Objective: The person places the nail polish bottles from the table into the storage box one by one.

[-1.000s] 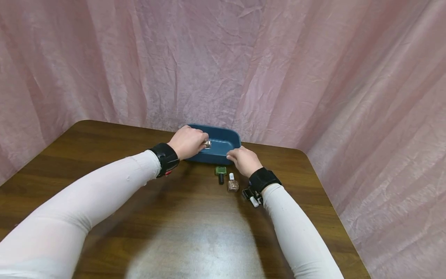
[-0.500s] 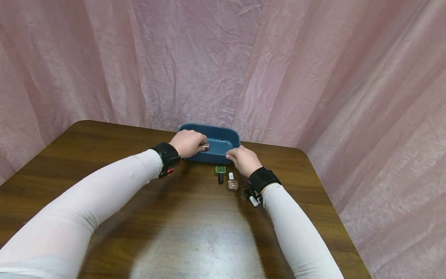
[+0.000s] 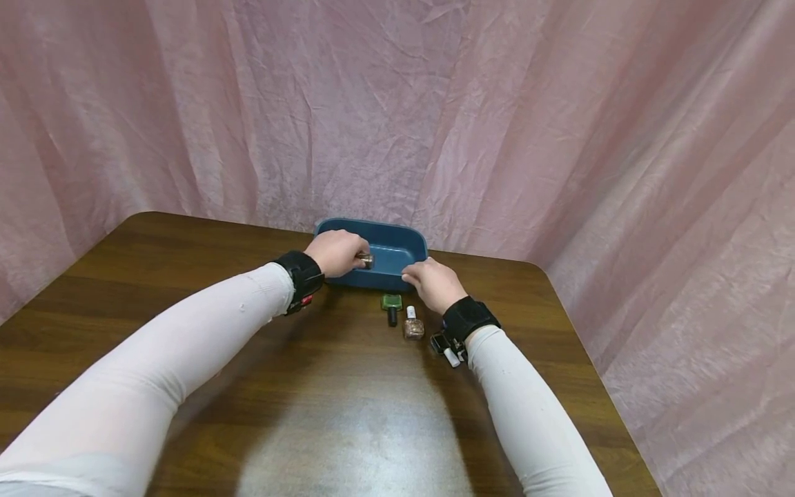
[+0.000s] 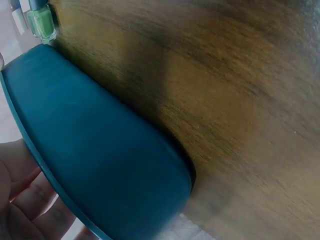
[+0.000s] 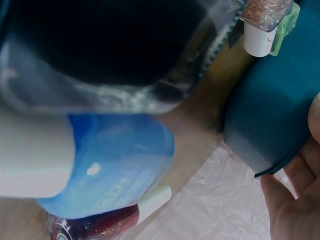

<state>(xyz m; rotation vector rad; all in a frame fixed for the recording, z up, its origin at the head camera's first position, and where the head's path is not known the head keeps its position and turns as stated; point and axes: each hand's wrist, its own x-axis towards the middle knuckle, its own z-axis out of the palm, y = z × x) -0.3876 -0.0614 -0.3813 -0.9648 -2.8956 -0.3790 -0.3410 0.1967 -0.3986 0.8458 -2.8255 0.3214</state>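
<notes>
A blue plastic bin (image 3: 373, 279) stands at the back of the wooden table. My left hand (image 3: 338, 252) reaches over its left part and holds a small glittery nail polish bottle (image 3: 368, 261) inside the bin, largely hidden by the fingers. In the left wrist view, the fingers (image 4: 30, 200) show behind the bin's rim, the bottle out of sight. My right hand (image 3: 437, 283) grips the rim at the bin's front right corner, its thumb and fingers at the edge in the right wrist view. A green nail polish bottle (image 3: 391, 302) with a black cap lies just before the bin.
Beside the green one lies a glittery bottle (image 3: 413, 329) with a white cap. Under the right wrist are a dark bottle (image 3: 440, 342), a blue bottle (image 5: 120, 165) and a dark red bottle (image 5: 105, 223). A pink curtain (image 3: 348, 110) hangs behind the table.
My left hand has lowered slightly with the nail polish bottle, and more of the bin's back left rim shows. The right hand stays at the front right corner.
</notes>
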